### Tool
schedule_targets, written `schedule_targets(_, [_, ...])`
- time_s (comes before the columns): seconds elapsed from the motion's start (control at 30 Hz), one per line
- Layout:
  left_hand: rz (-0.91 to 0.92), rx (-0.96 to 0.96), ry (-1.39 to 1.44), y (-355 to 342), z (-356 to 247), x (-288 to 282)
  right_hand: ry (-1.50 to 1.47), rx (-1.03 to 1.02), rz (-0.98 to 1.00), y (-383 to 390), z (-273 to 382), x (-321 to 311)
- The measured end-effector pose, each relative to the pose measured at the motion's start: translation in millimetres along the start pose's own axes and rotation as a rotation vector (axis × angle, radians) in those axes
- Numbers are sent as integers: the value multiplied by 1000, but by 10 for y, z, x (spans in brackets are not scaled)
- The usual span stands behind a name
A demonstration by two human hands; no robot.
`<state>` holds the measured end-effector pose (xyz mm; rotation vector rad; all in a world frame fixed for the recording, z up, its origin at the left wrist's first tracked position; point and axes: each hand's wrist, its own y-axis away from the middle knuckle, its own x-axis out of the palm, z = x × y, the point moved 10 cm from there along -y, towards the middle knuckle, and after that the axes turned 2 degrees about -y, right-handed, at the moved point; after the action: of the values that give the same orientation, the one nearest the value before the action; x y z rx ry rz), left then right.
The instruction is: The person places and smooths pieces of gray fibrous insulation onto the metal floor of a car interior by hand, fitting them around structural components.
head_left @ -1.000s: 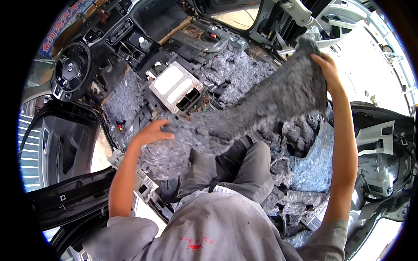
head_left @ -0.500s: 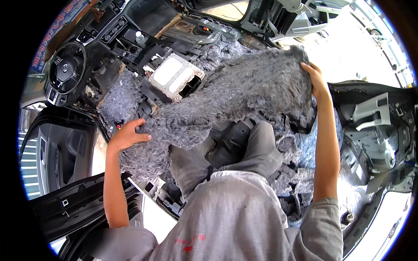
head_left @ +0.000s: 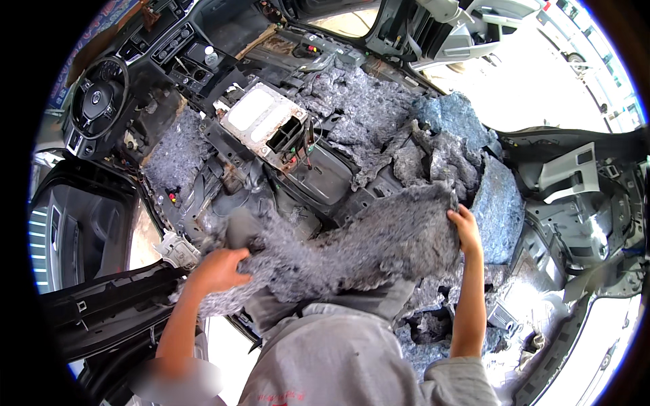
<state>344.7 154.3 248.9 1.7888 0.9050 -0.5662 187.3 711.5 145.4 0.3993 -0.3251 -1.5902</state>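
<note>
A long, shaggy grey felt insulation mat (head_left: 379,233) stretches across my lap inside a stripped car. My left hand (head_left: 220,272) is closed on its left part, thumb and fingers curled over the felt, slightly blurred. At the far right end, my right hand (head_left: 465,229) pinches the mat's edge with the thumb on top. Beyond the mat, a silver metal box (head_left: 264,120) with a pale top and a dark opening sits on the centre tunnel, with loose wires beside it.
More torn grey felt (head_left: 362,105) covers the floor beyond, and blue-grey felt (head_left: 501,210) lies right of my right hand. A steering wheel (head_left: 99,98) stands at far left. An open door (head_left: 84,233) is at left; bare body metal (head_left: 575,223) shows at right.
Both hands have drawn the mat back toward my body and lower. The centre tunnel and the felt behind the metal box are now uncovered.
</note>
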Motion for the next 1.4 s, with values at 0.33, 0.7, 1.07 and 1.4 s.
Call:
schedule_targets(0.33, [168,-293,-212,-39,-467,-374,-310,190,-154,271,-1422,-546])
schedule_targets(0.7, [81,-398,110,-357,231,-1357,-360,51,-73,-1029,-84,145])
schedule_targets(1.07, [-185,-519,-140,300,495,-2770,-589,-217,203,-1581,1893,1502])
schedule_targets(1.4, [-242,-651,-310,554,1096,-1916,-327,-263,290,-1119,1023,1822])
